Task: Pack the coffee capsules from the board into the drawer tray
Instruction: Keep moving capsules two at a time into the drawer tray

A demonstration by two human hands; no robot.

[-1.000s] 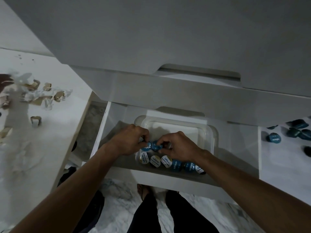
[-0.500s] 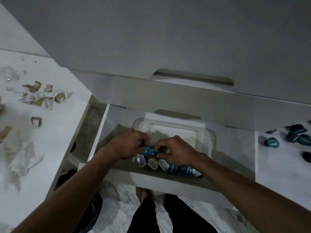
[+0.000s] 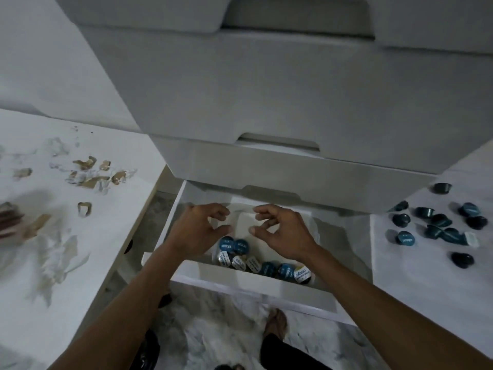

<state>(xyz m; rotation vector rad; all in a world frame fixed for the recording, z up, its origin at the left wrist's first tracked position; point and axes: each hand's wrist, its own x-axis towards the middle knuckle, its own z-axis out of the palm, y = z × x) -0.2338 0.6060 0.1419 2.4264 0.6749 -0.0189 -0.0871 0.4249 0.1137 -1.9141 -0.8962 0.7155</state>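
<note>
Open white drawer at centre, below the stacked grey drawer fronts. In it, a clear plastic tray with round foil-lidded coffee capsules along its near edge. Loose dark capsules on the white board to the right; torn brown paper scraps on the white surface to the left.

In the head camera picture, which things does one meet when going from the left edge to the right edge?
Torn paper scraps → left hand → two blue capsules in the tray → right hand → loose blue capsules on the board.
</note>
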